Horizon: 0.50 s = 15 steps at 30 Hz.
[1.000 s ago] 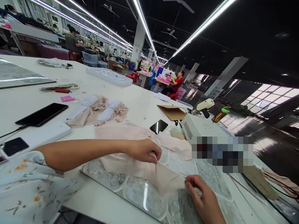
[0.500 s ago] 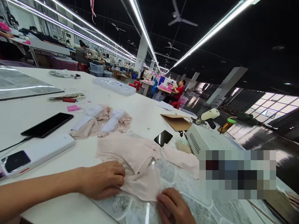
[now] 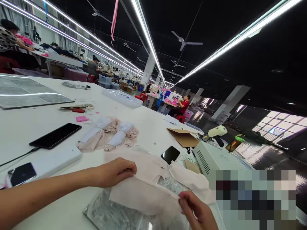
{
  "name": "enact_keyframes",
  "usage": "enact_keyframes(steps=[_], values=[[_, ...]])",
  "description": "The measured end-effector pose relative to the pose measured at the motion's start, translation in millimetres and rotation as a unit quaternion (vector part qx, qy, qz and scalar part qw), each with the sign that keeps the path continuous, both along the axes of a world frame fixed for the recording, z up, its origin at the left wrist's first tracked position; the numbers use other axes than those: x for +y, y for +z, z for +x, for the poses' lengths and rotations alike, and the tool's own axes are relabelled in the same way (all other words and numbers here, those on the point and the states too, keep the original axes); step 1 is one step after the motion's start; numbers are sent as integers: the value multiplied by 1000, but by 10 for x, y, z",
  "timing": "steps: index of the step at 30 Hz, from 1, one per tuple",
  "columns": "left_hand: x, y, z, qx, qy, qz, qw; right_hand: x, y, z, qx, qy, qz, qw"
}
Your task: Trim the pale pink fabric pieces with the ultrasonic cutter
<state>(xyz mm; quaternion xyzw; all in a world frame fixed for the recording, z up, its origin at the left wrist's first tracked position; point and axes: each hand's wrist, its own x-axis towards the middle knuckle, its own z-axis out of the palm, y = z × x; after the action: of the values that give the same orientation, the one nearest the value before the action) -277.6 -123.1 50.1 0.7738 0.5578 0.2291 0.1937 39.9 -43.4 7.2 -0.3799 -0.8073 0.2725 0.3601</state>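
Between my two hands a pale pink fabric piece (image 3: pixel 146 195) is stretched, its upper edge pulled taut and its lower part hanging over a grey marbled board (image 3: pixel 112 207). My left hand (image 3: pixel 117 172) pinches the piece's left corner. At the right end of the same edge, my right hand (image 3: pixel 195 207) grips with thumb and fingers. Behind it lies more pale pink fabric (image 3: pixel 141 163), with another strip (image 3: pixel 189 175) to the right. Two gathered bundles of this cloth (image 3: pixel 96 135), wrapped in white bands, rest farther back on the white table.
To the left are a black phone (image 3: pixel 56 135) on a cable and a white device (image 3: pixel 57 161). A smaller dark phone (image 3: pixel 170 154), cardboard (image 3: pixel 183 136) and a pale metal box (image 3: pixel 213 158) stand at right. A clear lid (image 3: pixel 122 97) lies at the back; co-workers sit beyond.
Both hands have lifted the front fabric piece off the board and drawn its edge taut between them. My left hand has moved slightly right and my right hand slightly right. The view has tilted up.
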Motion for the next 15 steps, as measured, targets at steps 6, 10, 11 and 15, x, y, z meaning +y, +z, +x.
enact_keyframes(steps=[6,10,11,15], values=[[489,38,-430,71,27,29,997,489,268,-620,15,4,-26,1000],[764,-49,-314,111,10,82,990,805,96,-447,0,-58,-10,998],[829,-47,-186,118,-6,88,989,853,58,-300,-3,-82,-8,997],[1196,-26,644,140,-111,98,979,926,-54,395,-31,-173,-2,985]])
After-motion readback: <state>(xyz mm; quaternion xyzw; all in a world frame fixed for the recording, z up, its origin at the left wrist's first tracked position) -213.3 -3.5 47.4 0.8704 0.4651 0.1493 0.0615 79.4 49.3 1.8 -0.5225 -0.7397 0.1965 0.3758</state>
